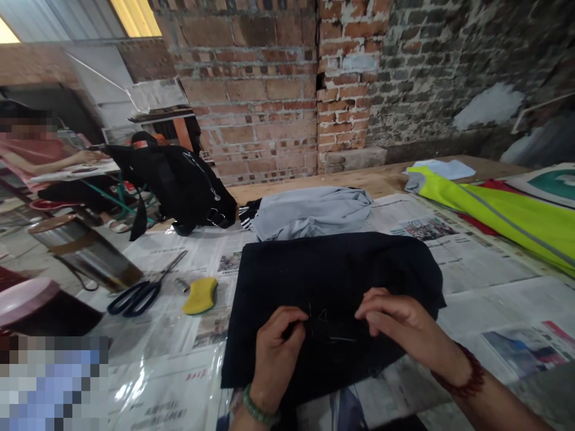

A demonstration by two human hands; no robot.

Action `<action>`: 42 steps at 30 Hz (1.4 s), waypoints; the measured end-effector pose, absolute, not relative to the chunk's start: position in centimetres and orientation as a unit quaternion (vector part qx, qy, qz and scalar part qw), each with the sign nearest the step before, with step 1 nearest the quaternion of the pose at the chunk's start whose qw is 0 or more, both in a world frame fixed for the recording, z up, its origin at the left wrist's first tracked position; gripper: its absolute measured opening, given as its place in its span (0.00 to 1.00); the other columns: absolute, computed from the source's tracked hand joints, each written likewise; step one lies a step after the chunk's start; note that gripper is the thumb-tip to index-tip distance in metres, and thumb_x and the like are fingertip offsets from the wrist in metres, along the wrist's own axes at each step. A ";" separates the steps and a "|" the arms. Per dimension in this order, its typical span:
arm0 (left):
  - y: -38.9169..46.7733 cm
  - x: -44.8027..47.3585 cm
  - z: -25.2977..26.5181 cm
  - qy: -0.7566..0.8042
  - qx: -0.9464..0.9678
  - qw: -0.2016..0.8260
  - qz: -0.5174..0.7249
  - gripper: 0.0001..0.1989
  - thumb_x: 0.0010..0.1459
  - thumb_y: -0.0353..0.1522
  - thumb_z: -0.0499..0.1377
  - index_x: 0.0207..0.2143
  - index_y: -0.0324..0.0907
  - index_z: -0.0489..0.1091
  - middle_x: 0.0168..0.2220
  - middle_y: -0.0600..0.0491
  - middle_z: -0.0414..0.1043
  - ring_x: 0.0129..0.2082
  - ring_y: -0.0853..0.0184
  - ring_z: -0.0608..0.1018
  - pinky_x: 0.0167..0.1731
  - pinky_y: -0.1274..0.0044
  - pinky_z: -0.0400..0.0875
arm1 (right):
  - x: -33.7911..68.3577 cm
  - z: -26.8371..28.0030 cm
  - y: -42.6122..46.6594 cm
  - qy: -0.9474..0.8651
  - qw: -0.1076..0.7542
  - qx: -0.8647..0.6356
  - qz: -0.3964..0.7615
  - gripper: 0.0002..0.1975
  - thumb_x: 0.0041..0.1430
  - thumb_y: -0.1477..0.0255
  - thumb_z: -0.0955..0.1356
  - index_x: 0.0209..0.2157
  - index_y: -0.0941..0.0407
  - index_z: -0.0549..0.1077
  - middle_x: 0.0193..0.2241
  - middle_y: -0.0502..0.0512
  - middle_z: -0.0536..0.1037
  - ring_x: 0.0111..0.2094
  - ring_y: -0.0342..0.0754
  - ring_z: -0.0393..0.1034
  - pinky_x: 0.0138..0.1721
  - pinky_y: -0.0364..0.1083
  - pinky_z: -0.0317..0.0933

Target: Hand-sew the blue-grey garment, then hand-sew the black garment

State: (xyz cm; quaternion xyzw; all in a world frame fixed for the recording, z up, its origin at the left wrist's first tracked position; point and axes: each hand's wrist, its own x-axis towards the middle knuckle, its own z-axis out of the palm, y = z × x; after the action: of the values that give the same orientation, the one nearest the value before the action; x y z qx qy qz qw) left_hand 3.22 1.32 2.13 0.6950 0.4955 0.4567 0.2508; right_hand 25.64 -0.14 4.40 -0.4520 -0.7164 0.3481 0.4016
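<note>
A folded dark navy cloth [332, 269] lies in front of me on the newspaper-covered table. My left hand [279, 347], with a green bead bracelet, pinches the cloth's near part between thumb and forefinger. Beside those fingertips show short pale threads [322, 314] and a thin light line [341, 339], perhaps thread or a needle. My right hand [399, 320], wearing a dark red bead bracelet, is held over the cloth's right side. Its thumb and fingertips are closed together, and anything between them is too small to make out.
Left of the cloth lie a yellow sponge [200, 296], scissors [144, 290] and a metal flask [85, 251]. Behind are grey folded cloth [309, 212] and a black bag [179, 182]. A neon-yellow garment [498, 212] lies right. Another person [42, 149] sits far left.
</note>
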 end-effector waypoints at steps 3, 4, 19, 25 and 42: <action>1.3 3.2 2.2 0.499 0.692 0.252 0.457 0.08 0.46 0.24 0.53 0.25 0.43 0.71 0.27 0.56 0.72 0.28 0.69 0.74 0.28 0.80 0.69 | 25.3 3.6 -0.1 -0.727 0.435 -0.466 0.255 0.09 0.55 0.68 0.63 0.35 0.54 0.73 0.33 0.54 0.73 0.40 0.48 0.65 0.44 0.49 0.57; 1.3 3.1 2.2 0.498 0.693 0.253 0.457 0.08 0.47 0.24 0.54 0.25 0.43 0.71 0.27 0.56 0.72 0.28 0.69 0.74 0.28 0.80 0.69 | 25.1 3.5 -0.1 -0.731 0.442 -0.465 0.232 0.08 0.55 0.68 0.64 0.36 0.53 0.72 0.36 0.55 0.72 0.42 0.48 0.64 0.46 0.50 0.56; 1.1 3.1 2.1 0.458 0.726 0.251 0.447 0.11 0.45 0.22 0.52 0.25 0.43 0.71 0.27 0.55 0.73 0.29 0.69 0.75 0.30 0.79 0.69 | 21.3 5.2 5.0 -0.734 0.260 -0.436 0.451 0.11 0.52 0.67 0.65 0.32 0.58 0.75 0.29 0.52 0.76 0.29 0.42 0.68 0.31 0.40 0.60; 1.1 3.2 2.1 0.457 0.730 0.237 0.450 0.10 0.46 0.22 0.53 0.25 0.43 0.70 0.27 0.55 0.72 0.29 0.69 0.75 0.29 0.79 0.69 | 22.6 5.1 3.7 -0.732 0.249 -0.463 0.432 0.11 0.52 0.66 0.64 0.31 0.56 0.75 0.28 0.50 0.77 0.29 0.43 0.68 0.30 0.40 0.60; 1.1 3.1 2.1 0.464 0.731 0.235 0.441 0.11 0.46 0.22 0.52 0.27 0.43 0.70 0.27 0.55 0.72 0.28 0.69 0.74 0.29 0.79 0.68 | 20.6 6.0 4.4 -0.754 0.270 -0.424 0.423 0.07 0.48 0.71 0.67 0.28 0.56 0.77 0.26 0.50 0.74 0.27 0.41 0.67 0.29 0.39 0.59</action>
State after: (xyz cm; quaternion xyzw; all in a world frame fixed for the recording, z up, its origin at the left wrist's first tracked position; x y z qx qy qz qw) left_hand 3.13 1.07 2.11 0.7313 0.4640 0.4410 0.2353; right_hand 20.62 4.44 5.98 -0.4242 -0.7541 0.4225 0.2700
